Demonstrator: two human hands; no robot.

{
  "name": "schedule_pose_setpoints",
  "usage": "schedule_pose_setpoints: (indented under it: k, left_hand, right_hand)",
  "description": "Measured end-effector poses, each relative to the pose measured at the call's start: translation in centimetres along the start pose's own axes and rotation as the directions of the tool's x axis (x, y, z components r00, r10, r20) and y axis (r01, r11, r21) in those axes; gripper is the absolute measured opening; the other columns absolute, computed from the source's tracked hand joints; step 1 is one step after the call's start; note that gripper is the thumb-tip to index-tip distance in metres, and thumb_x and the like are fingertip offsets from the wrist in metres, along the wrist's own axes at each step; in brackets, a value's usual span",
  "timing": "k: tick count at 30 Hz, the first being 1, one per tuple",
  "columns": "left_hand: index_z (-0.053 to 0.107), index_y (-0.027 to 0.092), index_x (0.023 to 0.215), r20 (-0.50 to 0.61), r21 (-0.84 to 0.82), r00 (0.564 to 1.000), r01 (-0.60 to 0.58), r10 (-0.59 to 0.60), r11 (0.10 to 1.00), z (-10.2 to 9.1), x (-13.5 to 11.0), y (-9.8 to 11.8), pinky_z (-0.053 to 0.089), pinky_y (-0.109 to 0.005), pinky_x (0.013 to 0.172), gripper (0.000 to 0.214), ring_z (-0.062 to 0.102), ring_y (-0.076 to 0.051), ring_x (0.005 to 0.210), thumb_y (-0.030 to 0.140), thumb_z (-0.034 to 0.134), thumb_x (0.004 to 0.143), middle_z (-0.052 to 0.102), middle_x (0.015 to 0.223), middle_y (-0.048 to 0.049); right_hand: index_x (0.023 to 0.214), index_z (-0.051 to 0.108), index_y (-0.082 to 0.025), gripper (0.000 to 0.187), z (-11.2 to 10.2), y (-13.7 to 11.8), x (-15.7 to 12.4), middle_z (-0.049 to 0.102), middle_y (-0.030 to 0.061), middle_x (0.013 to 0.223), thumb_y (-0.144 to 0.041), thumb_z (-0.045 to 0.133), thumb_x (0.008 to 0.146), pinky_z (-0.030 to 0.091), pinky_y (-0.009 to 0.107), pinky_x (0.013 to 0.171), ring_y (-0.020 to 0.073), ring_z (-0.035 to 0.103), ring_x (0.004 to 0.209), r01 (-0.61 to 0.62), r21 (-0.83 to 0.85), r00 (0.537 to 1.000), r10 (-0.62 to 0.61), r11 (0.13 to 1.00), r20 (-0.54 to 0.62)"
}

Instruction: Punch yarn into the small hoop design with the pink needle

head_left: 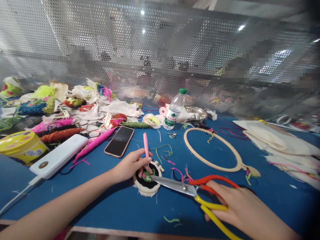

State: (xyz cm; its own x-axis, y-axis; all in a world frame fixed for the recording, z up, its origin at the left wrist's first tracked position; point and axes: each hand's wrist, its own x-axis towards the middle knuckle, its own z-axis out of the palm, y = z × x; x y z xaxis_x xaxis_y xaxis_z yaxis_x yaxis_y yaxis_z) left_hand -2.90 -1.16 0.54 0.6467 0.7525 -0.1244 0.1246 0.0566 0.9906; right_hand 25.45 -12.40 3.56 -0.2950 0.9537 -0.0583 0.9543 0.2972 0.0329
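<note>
A small embroidery hoop (148, 192) lies on the table, with black fabric and a green and pink yarn patch (148, 175) in it. Over its upper edge, my left hand (132, 164) is closed around a pink punch needle (146, 144) that stands nearly upright. Fingers of that hand also rest by the patch. My right hand (231, 203) grips large scissors (175, 185) by their red and yellow handles. The scissor blades look nearly closed, and their tips reach the patch from the right. The right fingertips are partly hidden by the handles.
A larger wooden hoop (212, 167) lies beyond the scissors. Behind are a water bottle (172, 115), a phone (119, 141) and a metal bowl (197, 113). To the left are a power bank (60, 155), a yellow tub (23, 146) and yarn. White cloth (280, 136) sits right.
</note>
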Motion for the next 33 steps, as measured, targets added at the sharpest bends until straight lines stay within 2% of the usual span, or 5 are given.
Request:
schedule_pose_setpoints:
  k: [15,20,26,29,33]
  left_hand:
    - [0.045,0.016,0.102,0.001,0.011,1.0,0.007,-0.007,1.0,0.0,0.0,0.1,0.037,-0.015,0.038,0.036,0.05,-0.006,0.04,0.044,0.047,0.081,0.067,0.071,-0.0055]
    - [0.044,0.016,0.086,-0.031,-0.058,0.997,0.073,-0.075,0.996,-0.1,0.3,0.5,0.032,-0.014,0.035,0.033,0.05,-0.006,0.038,0.048,0.049,0.078,0.067,0.07,-0.0059]
    - [0.042,0.017,0.068,-0.217,0.124,0.974,0.097,-0.069,0.988,-2.0,0.6,1.1,0.023,-0.016,0.034,0.034,0.041,-0.006,0.032,0.05,0.046,0.078,0.057,0.047,0.0008]
    - [0.043,0.018,0.058,-0.279,0.474,0.96,0.126,0.012,0.871,-2.9,0.3,1.4,0.027,-0.02,0.039,0.038,0.042,-0.01,0.034,0.05,0.043,0.078,0.049,0.039,0.0018]
    - [0.053,0.017,0.058,-0.351,0.842,0.928,0.253,0.128,0.476,-2.7,-0.1,1.6,0.034,-0.026,0.05,0.036,0.058,-0.022,0.058,0.047,0.044,0.076,0.06,0.058,-0.0065]
  right_hand:
    - [0.085,0.061,-0.022,0.031,0.8,0.5,-0.4,0.07,-0.0004,0.07,-0.04,0.07,0.061,0.051,0.031,0.044,0.0252,0.066,0.056,0.064,-0.095,0.993,-0.073,0.993,-0.093]
    - [0.088,0.065,-0.028,0.034,0.6,3.1,-1.2,0.071,0.001,0.084,-0.045,0.069,0.059,0.052,0.029,0.051,0.0256,0.067,0.07,-0.147,0.104,0.989,0.147,0.984,0.002]
    - [0.078,0.068,-0.021,0.038,1.5,5.5,-0.8,0.069,0.0116,0.067,-0.055,0.052,0.071,0.047,0.034,0.042,0.0315,0.065,0.059,-0.453,0.157,0.882,0.467,0.878,-0.067]
    - [0.07,0.066,-0.02,0.037,2.8,5.5,-0.6,0.068,0.0126,0.06,-0.053,0.05,0.073,0.046,0.034,0.042,0.0309,0.064,0.053,-0.453,0.147,0.871,0.472,0.879,-0.136]
    - [0.074,0.063,-0.019,0.034,4.3,5.7,-0.5,0.068,0.0095,0.065,-0.05,0.049,0.073,0.046,0.032,0.043,0.0275,0.064,0.055,-0.415,0.156,0.88,0.439,0.896,-0.179]
